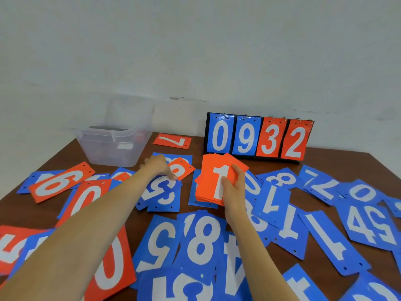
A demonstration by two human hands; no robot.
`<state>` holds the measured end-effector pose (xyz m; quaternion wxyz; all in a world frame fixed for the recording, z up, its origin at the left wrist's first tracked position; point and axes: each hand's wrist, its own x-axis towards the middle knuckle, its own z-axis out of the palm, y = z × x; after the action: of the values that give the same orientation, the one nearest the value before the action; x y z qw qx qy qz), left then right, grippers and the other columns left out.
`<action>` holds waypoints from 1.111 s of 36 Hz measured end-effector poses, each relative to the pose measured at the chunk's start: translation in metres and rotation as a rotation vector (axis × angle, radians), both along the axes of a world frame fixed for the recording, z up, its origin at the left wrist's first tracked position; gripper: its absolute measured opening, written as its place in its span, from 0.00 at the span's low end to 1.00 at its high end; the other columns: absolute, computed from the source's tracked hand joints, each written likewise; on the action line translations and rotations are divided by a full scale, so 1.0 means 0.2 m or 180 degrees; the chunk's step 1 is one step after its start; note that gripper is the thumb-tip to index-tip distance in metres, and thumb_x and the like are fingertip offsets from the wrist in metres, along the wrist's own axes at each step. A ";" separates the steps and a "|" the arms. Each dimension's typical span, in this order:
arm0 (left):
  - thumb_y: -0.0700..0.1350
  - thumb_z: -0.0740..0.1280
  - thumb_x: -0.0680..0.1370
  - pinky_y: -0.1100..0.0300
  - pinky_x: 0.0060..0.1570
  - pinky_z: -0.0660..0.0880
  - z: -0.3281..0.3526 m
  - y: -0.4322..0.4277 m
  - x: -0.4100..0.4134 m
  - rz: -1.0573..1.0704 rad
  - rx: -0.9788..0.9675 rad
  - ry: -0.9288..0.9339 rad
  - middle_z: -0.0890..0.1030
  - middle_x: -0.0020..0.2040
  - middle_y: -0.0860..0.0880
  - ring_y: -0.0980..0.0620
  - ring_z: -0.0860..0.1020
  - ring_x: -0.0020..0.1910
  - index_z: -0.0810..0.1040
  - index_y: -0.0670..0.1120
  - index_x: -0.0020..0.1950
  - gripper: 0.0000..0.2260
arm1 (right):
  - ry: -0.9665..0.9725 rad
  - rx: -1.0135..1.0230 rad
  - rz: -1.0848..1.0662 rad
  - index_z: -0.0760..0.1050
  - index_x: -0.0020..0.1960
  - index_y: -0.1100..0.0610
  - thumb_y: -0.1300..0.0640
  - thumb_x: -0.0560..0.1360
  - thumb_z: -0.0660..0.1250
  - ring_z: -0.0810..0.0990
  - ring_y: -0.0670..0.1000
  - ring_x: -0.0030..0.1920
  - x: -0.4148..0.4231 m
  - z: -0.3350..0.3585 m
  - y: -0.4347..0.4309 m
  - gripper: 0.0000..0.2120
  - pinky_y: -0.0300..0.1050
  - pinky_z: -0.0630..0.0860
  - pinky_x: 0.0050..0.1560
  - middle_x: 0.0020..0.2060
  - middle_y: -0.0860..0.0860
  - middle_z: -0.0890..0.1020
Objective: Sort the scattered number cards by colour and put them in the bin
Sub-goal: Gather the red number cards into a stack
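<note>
My right hand (233, 187) grips a stack of orange number cards (210, 183) above the table, a white 1 on top. My left hand (159, 167) reaches forward and pinches the edge of a single orange card (182, 168) lying over blue cards. More orange cards lie loose: a 7 (172, 140) at the back, a 6 (60, 181) and a 0 (86, 197) at the left, a large 0 (112, 263) near me. Blue number cards (201, 237) cover most of the table. The clear plastic bin (112, 144) stands at the back left.
A flip scoreboard (258, 137) showing 0 9 3 2 stands at the back right, against the pale wall. The brown table (342, 158) runs to edges at the far left and far right. Blue cards reach to the right edge.
</note>
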<state>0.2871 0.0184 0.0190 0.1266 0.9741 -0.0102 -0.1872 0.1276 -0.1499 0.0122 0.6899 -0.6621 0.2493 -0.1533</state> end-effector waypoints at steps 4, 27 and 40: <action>0.58 0.78 0.63 0.47 0.65 0.68 -0.01 -0.01 0.01 0.0129 -0.0043 -0.0031 0.69 0.69 0.43 0.41 0.68 0.66 0.67 0.46 0.69 0.40 | 0.0061 0.0072 0.0002 0.59 0.70 0.38 0.54 0.81 0.59 0.74 0.52 0.57 -0.01 -0.03 0.00 0.21 0.50 0.79 0.50 0.66 0.46 0.66; 0.38 0.67 0.74 0.64 0.41 0.70 0.42 -0.02 -0.49 0.0101 -0.2714 -0.1910 0.79 0.45 0.50 0.52 0.76 0.44 0.77 0.45 0.48 0.05 | -0.0278 -0.0063 -0.0015 0.58 0.70 0.42 0.56 0.82 0.56 0.72 0.42 0.43 -0.51 0.18 0.04 0.20 0.38 0.72 0.35 0.58 0.44 0.65; 0.38 0.68 0.76 0.49 0.49 0.79 0.45 -0.08 -1.14 0.0078 -0.4239 -0.0498 0.81 0.51 0.43 0.43 0.81 0.50 0.77 0.45 0.50 0.05 | -0.0637 0.0111 -0.0214 0.61 0.68 0.43 0.59 0.81 0.57 0.81 0.52 0.47 -0.82 0.22 0.03 0.19 0.50 0.82 0.43 0.56 0.46 0.74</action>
<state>0.0591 0.0014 0.1091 0.7017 0.6987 -0.1216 -0.0683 -0.0371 -0.1446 0.0559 0.7172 -0.6227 0.2038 -0.2373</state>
